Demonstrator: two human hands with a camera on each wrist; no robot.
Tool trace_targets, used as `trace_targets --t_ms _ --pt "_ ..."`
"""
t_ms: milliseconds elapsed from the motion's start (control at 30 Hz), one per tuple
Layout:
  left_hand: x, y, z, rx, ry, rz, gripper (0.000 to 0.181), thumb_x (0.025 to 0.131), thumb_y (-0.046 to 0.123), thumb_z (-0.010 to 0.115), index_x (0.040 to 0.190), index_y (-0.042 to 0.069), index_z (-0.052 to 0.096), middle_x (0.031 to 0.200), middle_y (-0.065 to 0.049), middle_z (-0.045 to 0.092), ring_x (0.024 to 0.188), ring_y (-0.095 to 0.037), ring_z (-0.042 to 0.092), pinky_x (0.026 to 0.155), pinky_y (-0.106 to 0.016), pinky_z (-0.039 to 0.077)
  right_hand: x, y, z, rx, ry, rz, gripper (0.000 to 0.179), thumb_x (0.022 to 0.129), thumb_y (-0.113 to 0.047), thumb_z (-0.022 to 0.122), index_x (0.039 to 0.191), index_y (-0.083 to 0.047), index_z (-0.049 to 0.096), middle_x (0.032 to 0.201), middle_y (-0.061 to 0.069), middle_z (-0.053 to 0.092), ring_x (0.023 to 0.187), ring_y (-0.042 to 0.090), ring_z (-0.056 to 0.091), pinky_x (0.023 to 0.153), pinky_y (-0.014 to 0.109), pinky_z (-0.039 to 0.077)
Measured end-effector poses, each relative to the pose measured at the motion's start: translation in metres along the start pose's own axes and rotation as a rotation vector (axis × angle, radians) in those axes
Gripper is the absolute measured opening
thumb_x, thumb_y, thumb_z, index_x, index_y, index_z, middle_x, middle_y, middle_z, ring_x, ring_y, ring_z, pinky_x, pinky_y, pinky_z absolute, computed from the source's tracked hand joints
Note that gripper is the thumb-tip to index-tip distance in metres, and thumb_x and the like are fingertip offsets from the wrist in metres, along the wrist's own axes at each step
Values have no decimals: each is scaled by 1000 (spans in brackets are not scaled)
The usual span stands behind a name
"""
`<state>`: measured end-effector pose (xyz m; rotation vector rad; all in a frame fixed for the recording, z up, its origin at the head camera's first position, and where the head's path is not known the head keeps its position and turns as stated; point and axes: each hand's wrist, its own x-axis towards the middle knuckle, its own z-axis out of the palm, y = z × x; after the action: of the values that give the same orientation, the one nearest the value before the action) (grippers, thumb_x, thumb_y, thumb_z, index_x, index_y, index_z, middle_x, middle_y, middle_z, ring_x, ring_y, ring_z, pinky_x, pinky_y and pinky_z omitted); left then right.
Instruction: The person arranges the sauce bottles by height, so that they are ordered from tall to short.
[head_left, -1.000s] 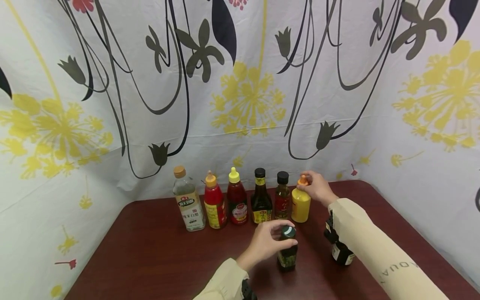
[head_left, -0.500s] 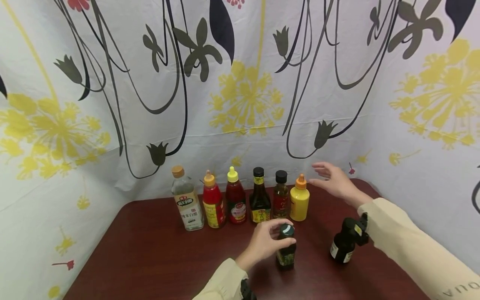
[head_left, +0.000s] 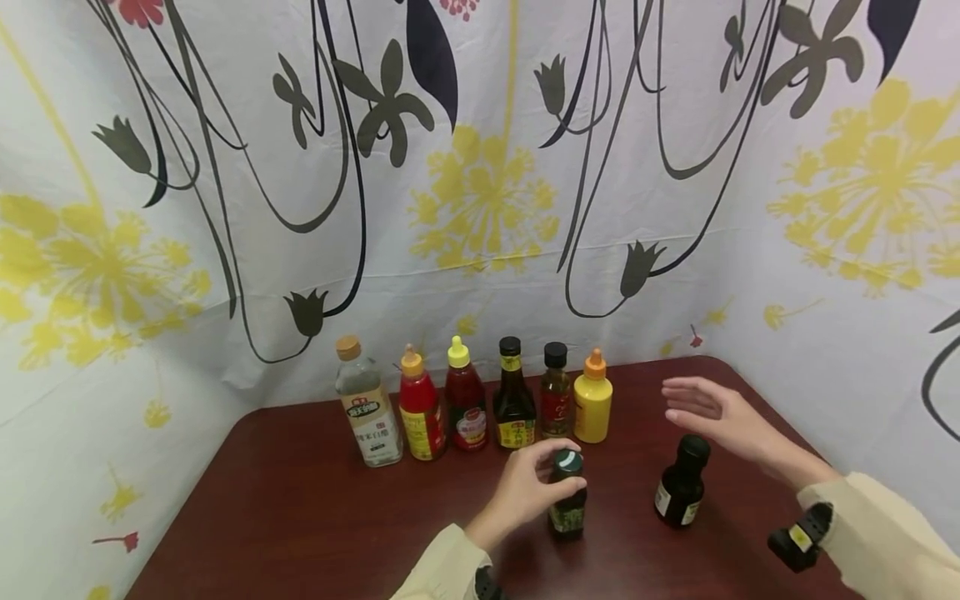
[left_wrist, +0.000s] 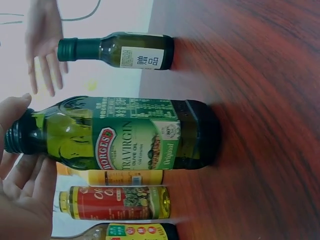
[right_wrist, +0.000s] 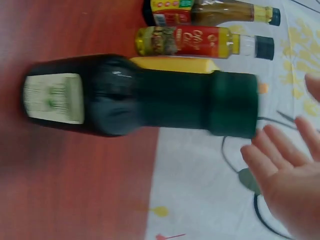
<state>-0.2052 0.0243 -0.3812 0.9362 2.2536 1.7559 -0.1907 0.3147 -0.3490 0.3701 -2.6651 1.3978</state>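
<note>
My left hand (head_left: pixel 517 490) holds the neck of an olive oil bottle (head_left: pixel 567 517) between thumb and fingers. The left wrist view shows this bottle's green Borges label (left_wrist: pixel 135 137), and its base is down at the table. Over to the right, a small dark bottle with a green cap (head_left: pixel 679 493) stands upright on the table. Just behind and above that bottle hovers my right hand (head_left: pixel 716 417), fingers extended and holding nothing. From the right wrist, the fingers (right_wrist: pixel 287 155) appear beside the green cap (right_wrist: pixel 235 104).
Along the table's back edge stands a row of bottles: clear vinegar (head_left: pixel 370 417), a red squeeze bottle (head_left: pixel 422 412), dark red sauce (head_left: pixel 467 404), dark sauce (head_left: pixel 514 408), a small red-labelled oil (head_left: pixel 556 400) and a yellow squeeze bottle (head_left: pixel 593 408). A patterned cloth (head_left: pixel 487 308) hangs behind.
My right hand has let go of the yellow squeeze bottle's orange tip and moved right and toward me, over by the small dark bottle. The left hand keeps its hold on the olive oil bottle.
</note>
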Motion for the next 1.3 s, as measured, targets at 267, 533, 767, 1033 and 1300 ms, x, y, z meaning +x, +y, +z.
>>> trace_targets --t_ms 267,533,767,1033,1300 --pt "1 2 -2 6 -31 7 28 77 11 68 104 7 61 101 -3 61 88 -9 59 77 -26 48 -25 22 9 89 -28 -38 39 90 -13 53 125 -1 42 113 -16 53 103 -2 51 74 21 47" --pt "1 1 -2 11 -41 6 28 78 12 68 105 8 61 102 -2 61 87 -8 59 78 -34 48 -34 37 19 27 38 -47 30 89 -14 53 118 -4 52 111 6 59 99 -4 52 74 18 45" --pt "3 3 -2 38 -22 28 27 77 11 69 103 6 63 99 -5 64 84 -8 61 74 -27 49 -35 43 20 53 47 -20 29 90 -16 53 117 -6 53 110 2 59 99 -3 52 74 21 46" --pt "15 -20 6 68 9 35 27 75 15 71 101 11 66 98 1 65 80 -4 61 71 -25 49 -35 46 21 61 58 -28 30 90 -15 52 118 -5 52 109 -4 59 99 -2 52 75 20 45" --pt "31 -13 8 157 -2 104 29 75 21 71 103 16 65 100 7 64 85 0 58 74 -23 47 -36 47 22 70 66 -29 31 90 -15 52 119 -5 51 111 2 59 98 -2 52 74 20 46"
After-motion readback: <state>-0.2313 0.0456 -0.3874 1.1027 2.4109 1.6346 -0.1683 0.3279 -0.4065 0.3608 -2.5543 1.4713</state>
